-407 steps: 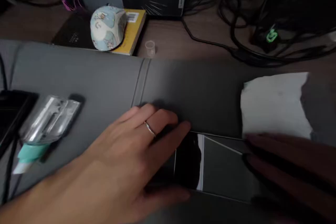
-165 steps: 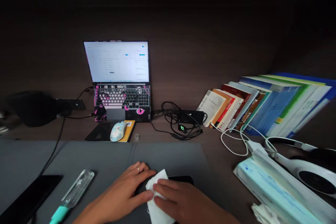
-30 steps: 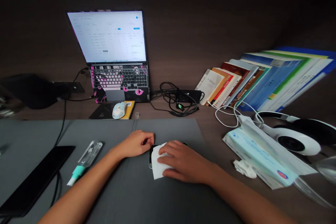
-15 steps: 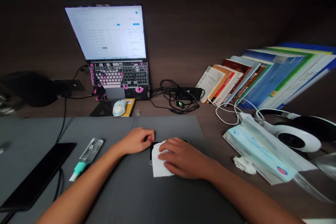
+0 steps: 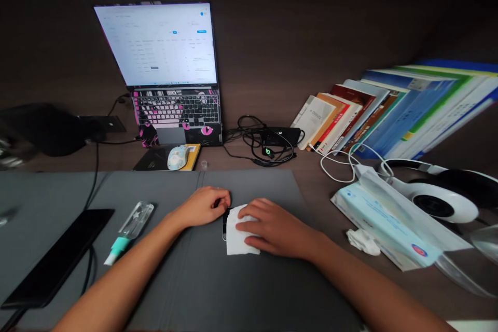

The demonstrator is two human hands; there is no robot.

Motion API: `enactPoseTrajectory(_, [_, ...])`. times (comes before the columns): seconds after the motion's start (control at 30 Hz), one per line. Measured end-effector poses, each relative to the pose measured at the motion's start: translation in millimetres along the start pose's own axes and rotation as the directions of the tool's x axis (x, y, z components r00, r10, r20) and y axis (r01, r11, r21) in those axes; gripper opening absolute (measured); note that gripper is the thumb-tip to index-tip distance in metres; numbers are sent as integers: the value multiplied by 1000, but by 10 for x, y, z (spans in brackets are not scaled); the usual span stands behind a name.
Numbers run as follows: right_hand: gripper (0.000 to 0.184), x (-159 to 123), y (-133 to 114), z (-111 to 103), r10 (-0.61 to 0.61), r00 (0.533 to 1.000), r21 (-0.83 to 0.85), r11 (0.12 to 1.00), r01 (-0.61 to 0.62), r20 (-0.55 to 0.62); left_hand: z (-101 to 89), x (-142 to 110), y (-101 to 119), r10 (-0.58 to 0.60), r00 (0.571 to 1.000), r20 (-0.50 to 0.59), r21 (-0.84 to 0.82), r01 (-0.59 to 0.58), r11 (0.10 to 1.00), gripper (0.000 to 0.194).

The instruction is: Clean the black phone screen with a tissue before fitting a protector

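A black phone (image 5: 224,223) lies flat on the grey desk mat (image 5: 194,280), mostly hidden under a white tissue (image 5: 239,241). My right hand (image 5: 274,228) lies on the tissue, fingers extended and pressing it onto the phone. My left hand (image 5: 204,207) rests with curled fingers at the phone's left end, steadying it. Both forearms reach in from the bottom edge.
A clear spray bottle with a teal cap (image 5: 128,231) and a black tablet (image 5: 58,257) lie at left. A tissue pack (image 5: 385,225), a crumpled tissue (image 5: 361,241), white headphones (image 5: 439,202) and leaning books (image 5: 389,114) are at right. An open laptop (image 5: 167,72), a mouse (image 5: 177,157) and cables (image 5: 264,145) sit behind.
My right hand has slid the tissue slightly left across the phone over the last second. My left hand stays at the phone's end. The view has tilted down a little.
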State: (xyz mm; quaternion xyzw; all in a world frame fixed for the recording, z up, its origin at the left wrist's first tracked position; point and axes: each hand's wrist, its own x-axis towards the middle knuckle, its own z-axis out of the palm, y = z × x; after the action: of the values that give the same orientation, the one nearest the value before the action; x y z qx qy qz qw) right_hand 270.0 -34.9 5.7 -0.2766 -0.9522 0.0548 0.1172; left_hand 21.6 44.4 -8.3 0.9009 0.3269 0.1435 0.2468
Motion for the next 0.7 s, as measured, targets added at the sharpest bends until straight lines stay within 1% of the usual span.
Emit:
enactPoseTrajectory(0.2, [26,12,28,32,38,999,-43,998,-39,-28,-8,0,10,40,997,-59,17,-39,999,16])
enactPoseTrajectory(0.3, [27,1,90,52,49,997,-47,998,-51,-53,-33,-24,13,77,995,-60,49,-74,996,16])
enactPoseTrajectory(0.33, [28,-4,114,57,51,997,-48,997,-54,-62,-41,-34,14,84,995,-51,55,-81,995,19])
enactPoseTrajectory(0.5, [28,-28,211,72,74,993,-43,996,-78,-93,-42,-54,22,69,998,-12,81,-68,994,49])
enactPoseTrajectory(0.63, [28,-49,267,59,73,992,-41,996,-78,-103,-20,-36,6,67,998,-21,93,-65,994,61])
enactPoseTrajectory(0.7, [29,-73,311,31,68,993,-29,997,-71,-94,-14,-28,-7,72,997,-20,84,-70,994,64])
